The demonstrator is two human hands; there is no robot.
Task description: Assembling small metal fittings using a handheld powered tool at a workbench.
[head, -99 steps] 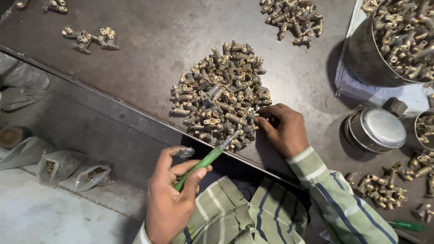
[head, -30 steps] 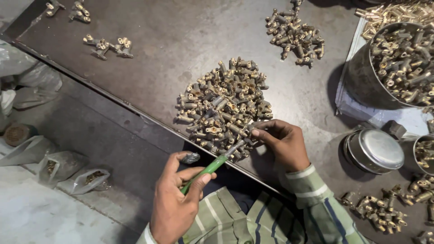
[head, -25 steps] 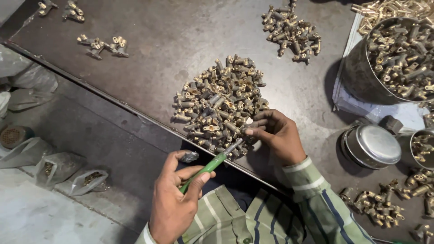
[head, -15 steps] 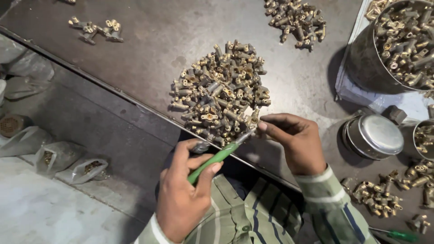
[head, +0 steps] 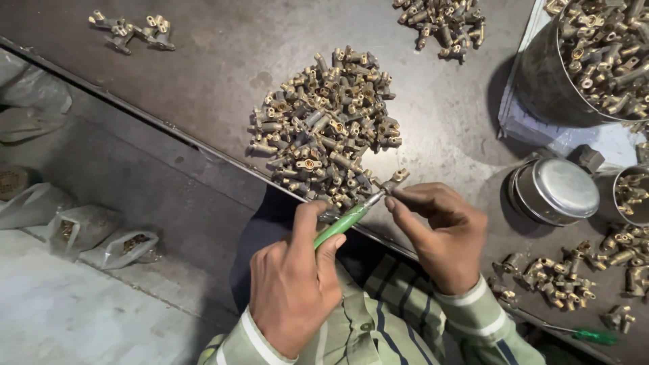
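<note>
- Two hands at work at the near edge of the dark counter (head: 203, 61): left hand (head: 294, 287) has its grip closed around a green-handled screwdriver (head: 341, 225); right hand (head: 439, 233) pinches one small brass fitting (head: 395, 180) between thumb and fingertips.
- Screwdriver tip meets the fitting, which is held just above the counter edge, right beside the main heap.
- Main heap of brass fittings (head: 324, 128) lies just beyond the hands, large and loosely piled.
- Smaller groups: far-left cluster (head: 132, 30), top cluster (head: 439, 17), near-right cluster (head: 547, 277).
- Steel bowl (head: 541, 81) at upper right is full of like fittings; a lidded steel tin (head: 554, 189) sits below it.
- Second green screwdriver (head: 581, 333) lies idle at lower right.
- Judgement: one piece in hand; which piles are finished cannot be told, and the big heap suggests much remains.
</note>
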